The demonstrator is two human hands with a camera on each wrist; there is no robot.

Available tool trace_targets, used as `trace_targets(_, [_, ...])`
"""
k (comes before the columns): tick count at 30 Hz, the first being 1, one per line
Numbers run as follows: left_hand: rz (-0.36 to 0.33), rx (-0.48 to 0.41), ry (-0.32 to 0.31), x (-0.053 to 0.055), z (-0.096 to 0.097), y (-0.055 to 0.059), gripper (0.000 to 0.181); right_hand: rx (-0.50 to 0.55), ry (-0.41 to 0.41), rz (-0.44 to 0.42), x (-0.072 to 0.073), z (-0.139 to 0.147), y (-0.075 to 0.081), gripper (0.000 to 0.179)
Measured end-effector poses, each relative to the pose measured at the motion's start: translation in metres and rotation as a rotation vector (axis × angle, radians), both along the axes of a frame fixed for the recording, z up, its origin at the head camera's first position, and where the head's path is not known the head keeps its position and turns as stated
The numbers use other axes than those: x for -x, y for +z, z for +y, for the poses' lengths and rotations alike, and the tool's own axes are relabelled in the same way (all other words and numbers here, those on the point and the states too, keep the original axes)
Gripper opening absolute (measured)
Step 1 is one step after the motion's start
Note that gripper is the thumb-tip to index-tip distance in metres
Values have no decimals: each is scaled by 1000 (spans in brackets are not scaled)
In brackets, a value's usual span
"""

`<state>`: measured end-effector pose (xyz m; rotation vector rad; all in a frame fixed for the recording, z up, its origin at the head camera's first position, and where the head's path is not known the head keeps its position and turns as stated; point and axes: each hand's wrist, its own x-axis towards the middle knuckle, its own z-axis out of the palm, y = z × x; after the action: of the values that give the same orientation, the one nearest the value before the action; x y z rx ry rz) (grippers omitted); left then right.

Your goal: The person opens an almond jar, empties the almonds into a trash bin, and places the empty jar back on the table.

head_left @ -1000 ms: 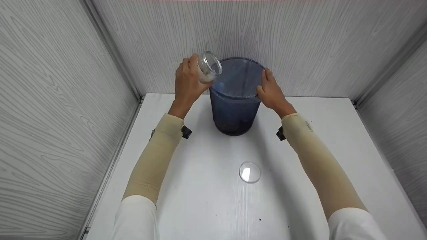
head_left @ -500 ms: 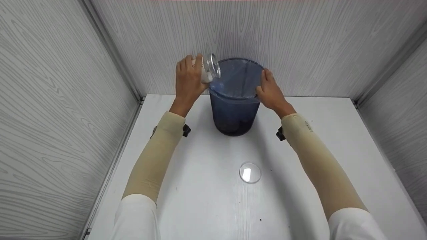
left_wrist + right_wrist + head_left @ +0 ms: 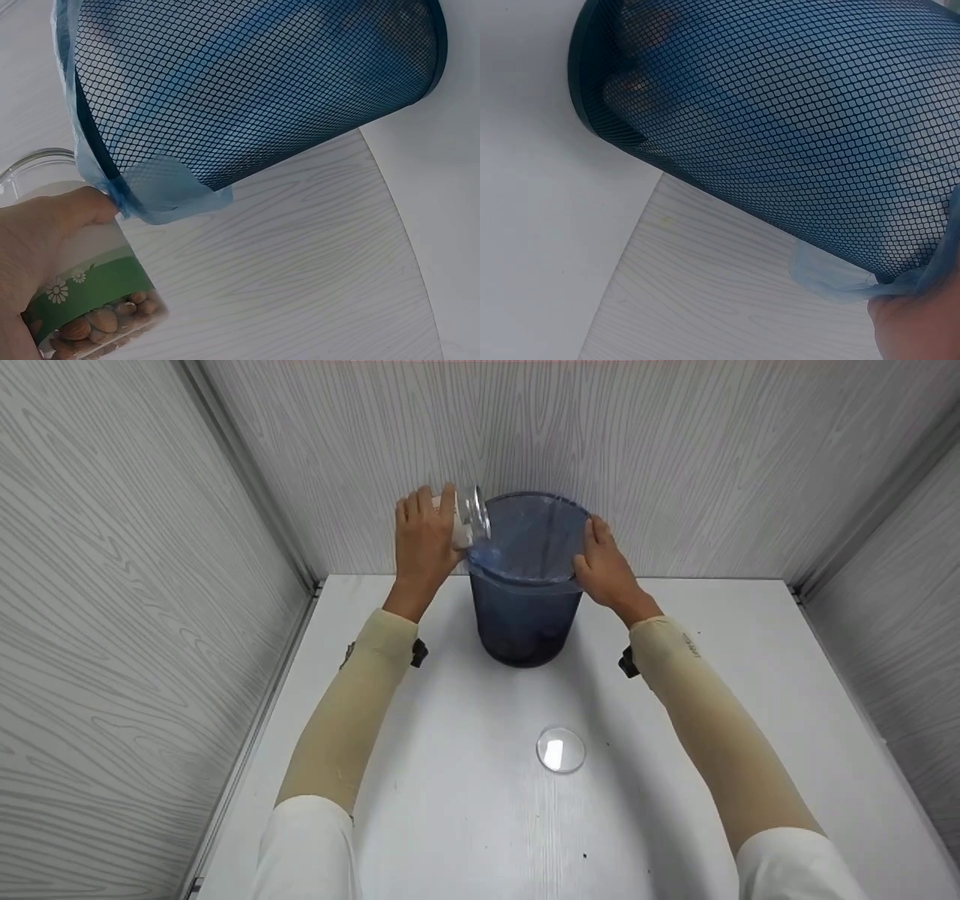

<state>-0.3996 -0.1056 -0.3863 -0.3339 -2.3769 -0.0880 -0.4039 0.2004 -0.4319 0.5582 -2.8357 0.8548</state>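
My left hand (image 3: 421, 544) grips a clear glass jar (image 3: 463, 526), tipped on its side with its mouth toward the opening of a mesh wastebasket (image 3: 525, 626). Brown nuts (image 3: 105, 320) lie at the bottom end of the jar, below a green label band (image 3: 94, 289) with white daisies. A thin blue plastic bag (image 3: 536, 532) lines the wastebasket and folds over its rim. On the opposite side, my right hand (image 3: 609, 570) holds the rim, fingers outside and thumb toward the front. Through the mesh, a few blurred pale and brownish shapes (image 3: 634, 90) show near the base.
A clear round lid (image 3: 561, 750) lies flat on the white table (image 3: 465, 817), in front of the wastebasket. Tiny dark specks dot the tabletop. Wood-patterned panels (image 3: 337, 435) stand at the back and both sides, the back one close behind the wastebasket.
My left hand has tilted the jar further, turning its mouth from upward toward the wastebasket's opening. The right hand stays on the rim, and the lid lies where it was.
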Motion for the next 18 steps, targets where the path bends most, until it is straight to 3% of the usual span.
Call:
trace_targets(10, [19,71,28,-1,1,1,67,16,-4,14,-1,-4,0,71])
trace_targets(18, [1,91,22,-2,-1,-2,65,20,-9,20,0,-6,0,70])
